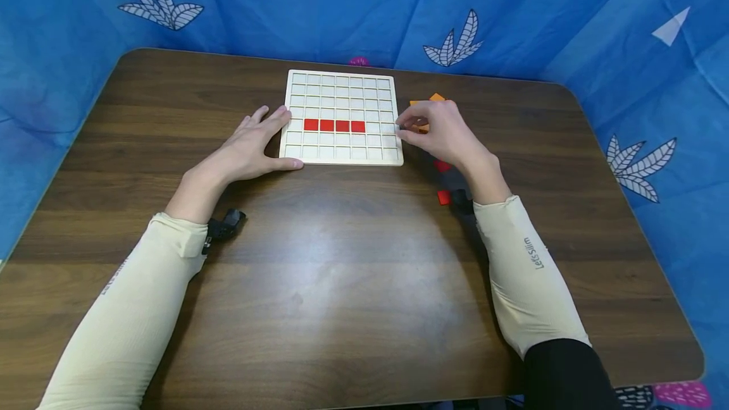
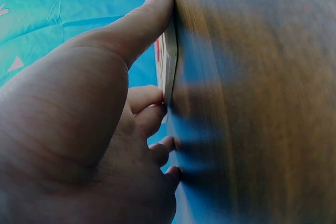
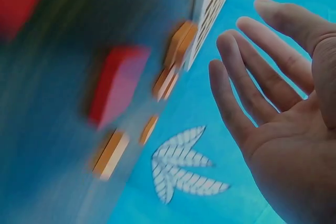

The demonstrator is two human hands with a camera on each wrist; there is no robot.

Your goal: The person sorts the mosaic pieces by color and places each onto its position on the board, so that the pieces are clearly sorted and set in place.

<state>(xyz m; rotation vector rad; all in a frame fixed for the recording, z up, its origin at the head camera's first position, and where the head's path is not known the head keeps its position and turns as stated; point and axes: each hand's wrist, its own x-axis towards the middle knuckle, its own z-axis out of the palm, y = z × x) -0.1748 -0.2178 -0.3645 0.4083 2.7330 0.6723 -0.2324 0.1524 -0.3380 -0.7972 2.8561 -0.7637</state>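
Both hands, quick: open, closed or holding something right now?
Left hand: open, touching the edges of the pale rectangular gridded board.
Right hand: open, nothing visible in it.

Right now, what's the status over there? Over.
Left grip touching the board, left side. Right grip open, beside its right edge. Four red tiles in one row. Nothing visibly blocking; loose tiles at right.
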